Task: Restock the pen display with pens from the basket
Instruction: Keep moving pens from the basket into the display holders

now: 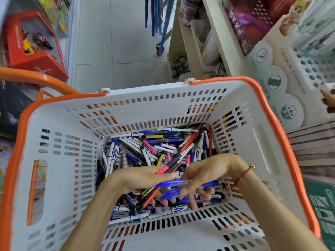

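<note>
A white slotted basket (59, 171) with an orange rim fills the lower view. Its bottom holds a heap of loose pens (145, 147) in blue, white, black, red and pink. Both my hands are inside it, low in the pile. My left hand (139, 178) grips a bundle of several pens, among them a black one with a pink grip and a red one. My right hand (208, 171), a red cord at its wrist, pinches blue pens (174, 183) right beside the left hand. The pen display (308, 67), a white perforated stand, rises at the upper right.
A cream shelf unit (213, 42) with goods stands behind the basket on the right. Stacked books (313, 147) lie at the right edge. A red toy box (34, 46) sits on the left shelf. A tiled aisle (116, 42) runs ahead, with blue poles hanging over it.
</note>
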The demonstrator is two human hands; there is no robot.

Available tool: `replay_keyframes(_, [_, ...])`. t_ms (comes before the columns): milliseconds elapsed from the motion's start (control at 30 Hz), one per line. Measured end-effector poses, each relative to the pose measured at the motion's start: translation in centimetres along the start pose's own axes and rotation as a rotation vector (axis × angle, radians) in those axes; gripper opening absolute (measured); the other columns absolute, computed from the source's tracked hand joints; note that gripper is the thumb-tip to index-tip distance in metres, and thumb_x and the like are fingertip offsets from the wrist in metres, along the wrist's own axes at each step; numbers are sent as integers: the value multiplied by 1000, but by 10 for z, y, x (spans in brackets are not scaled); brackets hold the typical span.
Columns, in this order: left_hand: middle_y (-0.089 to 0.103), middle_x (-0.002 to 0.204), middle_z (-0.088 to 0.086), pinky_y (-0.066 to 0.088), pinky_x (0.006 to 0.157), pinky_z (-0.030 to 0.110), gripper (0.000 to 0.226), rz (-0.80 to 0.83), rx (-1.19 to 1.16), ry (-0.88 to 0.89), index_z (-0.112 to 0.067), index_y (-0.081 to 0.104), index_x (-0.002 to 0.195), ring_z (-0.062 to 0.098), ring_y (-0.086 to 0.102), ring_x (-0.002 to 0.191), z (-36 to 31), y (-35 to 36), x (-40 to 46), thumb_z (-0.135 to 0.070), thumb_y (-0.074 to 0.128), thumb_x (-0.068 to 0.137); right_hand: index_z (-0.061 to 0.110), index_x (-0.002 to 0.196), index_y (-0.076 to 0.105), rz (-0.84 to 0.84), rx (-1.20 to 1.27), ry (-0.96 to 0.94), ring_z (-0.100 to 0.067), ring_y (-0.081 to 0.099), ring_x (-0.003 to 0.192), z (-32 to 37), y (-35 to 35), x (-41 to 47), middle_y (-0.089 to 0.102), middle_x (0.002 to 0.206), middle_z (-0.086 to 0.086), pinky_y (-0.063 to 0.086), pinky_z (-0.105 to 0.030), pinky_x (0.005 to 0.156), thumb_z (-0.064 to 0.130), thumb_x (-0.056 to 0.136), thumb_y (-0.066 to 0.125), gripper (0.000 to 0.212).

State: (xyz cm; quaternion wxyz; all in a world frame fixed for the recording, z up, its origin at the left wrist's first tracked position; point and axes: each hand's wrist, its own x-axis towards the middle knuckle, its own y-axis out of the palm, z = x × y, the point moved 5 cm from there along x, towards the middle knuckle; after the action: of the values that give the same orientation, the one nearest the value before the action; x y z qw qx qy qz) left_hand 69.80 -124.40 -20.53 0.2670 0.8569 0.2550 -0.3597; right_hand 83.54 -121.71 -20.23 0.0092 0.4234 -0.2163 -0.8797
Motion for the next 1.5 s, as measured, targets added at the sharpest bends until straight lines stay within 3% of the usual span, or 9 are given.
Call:
replay_keyframes(100, [71, 85, -8, 46, 61, 20, 44, -7, -4, 22, -23, 64, 100, 5, 61, 69, -1, 3, 4, -59, 41, 93, 3, 117, 56, -51, 27, 7, -3, 57, 48, 0, -3, -3, 71, 75, 3, 41, -11, 45, 17, 101, 49, 22])
replay_keyframes(333, [68, 76, -8, 45, 51, 15, 46, -12, 14, 36, -13, 65, 102, 4, 57, 60, -2, 1, 11, -53, 59, 80, 7, 107, 58, -177, -14, 163, -5, 58, 55, -11, -12, -5, 67, 80, -4, 47, -14, 54, 33, 95, 59, 29])
replay_keyframes(500, [66, 73, -9, 45, 48, 16, 33, -120, -180, 108, -13, 67, 107, 2, 55, 55, -3, -9, 13, -40, 55, 92, 5, 110, 59, -548, 314, -115, -10, 52, 58, -8, -42, -29, 61, 77, -4, 46, -13, 51, 45, 81, 60, 49])
replay_keyframes(633, [74, 83, -7, 50, 56, 19, 29, -254, -373, 201, -14, 65, 114, 3, 64, 64, -11, -14, 8, -33, 53, 95, 4, 108, 61, -896, 650, -383, -9, 60, 54, -2, -56, -37, 66, 69, -8, 51, -12, 52, 21, 93, 60, 23])
replay_keyframes(767, [76, 99, -4, 53, 68, 20, 26, -199, -395, 204, -23, 66, 110, 9, 71, 81, -28, -4, -2, -35, 56, 90, 6, 100, 61, -926, 661, -419, -5, 60, 51, 10, -46, -39, 66, 61, 0, 51, -11, 52, 14, 97, 54, 11])
replay_keyframes(933, [76, 96, 1, 54, 61, 20, 30, -182, -477, 179, -16, 67, 107, 10, 71, 77, -63, 14, -17, -38, 58, 89, 3, 106, 66, -1007, 553, -472, -6, 59, 54, 29, -37, -79, 67, 74, -5, 50, -12, 54, 12, 92, 62, 17])
replay_keyframes(1200, [75, 82, -3, 54, 66, 23, 18, -313, -324, 373, -18, 66, 105, 8, 71, 74, -160, 53, -28, -30, 58, 95, 5, 132, 48, -1546, 727, -497, -8, 55, 68, 37, -10, -178, 58, 111, -9, 48, -15, 52, 11, 91, 66, 45])
replay_keyframes(1367, [75, 81, -3, 53, 60, 20, 15, -293, -182, 473, -20, 69, 100, 6, 70, 68, -226, 86, -30, -31, 59, 95, 11, 105, 71, -1644, 782, -448, 0, 46, 40, 18, 4, -238, 57, 65, 9, 37, -20, 49, 26, 95, 62, 21])
replay_keyframes(1500, [73, 76, -2, 49, 51, 14, 21, -314, -91, 503, -17, 68, 95, 4, 68, 59, -263, 118, -28, -36, 60, 94, 6, 105, 72, -1765, 836, -476, -6, 45, 49, -4, 26, -284, 54, 52, 12, 33, -17, 45, 22, 95, 60, 22])
